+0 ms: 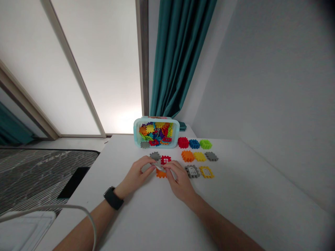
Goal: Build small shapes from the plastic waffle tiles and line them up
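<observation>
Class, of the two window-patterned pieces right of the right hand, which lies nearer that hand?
The grey window piece: it lies between the right hand and the yellow window piece, which sits farther right.

White tabletop is offering hand free passage right of right forearm. Light-blue plastic bin is blocking far end, teal fabric curtain is hanging behind. Toothed multicoloured plastic pieces are standing in way beyond right hand.

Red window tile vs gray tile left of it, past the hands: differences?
Color: red window tile bright red, gray tile dull gray.
Face: red window tile has window-like openings, gray tile shows none.
Position: red window tile sits right of gray tile.
Shared: notched edges, white table beneath.
</observation>
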`<state>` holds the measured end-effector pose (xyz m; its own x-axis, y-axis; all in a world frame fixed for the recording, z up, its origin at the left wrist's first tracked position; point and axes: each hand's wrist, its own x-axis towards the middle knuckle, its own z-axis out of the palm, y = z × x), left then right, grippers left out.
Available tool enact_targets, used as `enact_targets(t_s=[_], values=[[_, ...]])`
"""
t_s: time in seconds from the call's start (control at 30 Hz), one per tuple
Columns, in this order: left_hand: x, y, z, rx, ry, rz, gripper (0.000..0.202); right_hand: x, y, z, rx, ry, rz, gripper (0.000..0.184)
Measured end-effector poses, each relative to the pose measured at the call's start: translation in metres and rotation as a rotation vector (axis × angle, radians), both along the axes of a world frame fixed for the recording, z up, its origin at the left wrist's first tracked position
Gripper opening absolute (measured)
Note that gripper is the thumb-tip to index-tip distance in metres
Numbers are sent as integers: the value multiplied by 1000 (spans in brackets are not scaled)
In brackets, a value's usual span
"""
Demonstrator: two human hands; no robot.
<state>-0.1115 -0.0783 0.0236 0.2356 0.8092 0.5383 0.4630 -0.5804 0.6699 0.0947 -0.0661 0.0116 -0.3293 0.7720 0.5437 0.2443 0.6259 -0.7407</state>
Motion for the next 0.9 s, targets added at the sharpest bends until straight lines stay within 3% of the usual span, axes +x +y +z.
enact_targets(t_s=[0.23,0.37,0.6,0.7,0.9], values=[[1,3,-5,-77,12,-26,23,0,-1,-6,-52,-26,-31,36],[3,3,-11,-77,35,14,27,-2,0,-8,-106,-22,-68,35],[3,-2,-5,159,205,106,52,-4,4,-7,-265,139,-60,29],[3,-4,-3,246,294,155,53,-6,5,-9,-348,251,-10,30],[1,-3,-5,268,311,179,54,-10,4,-10,-406,343,49,28]])
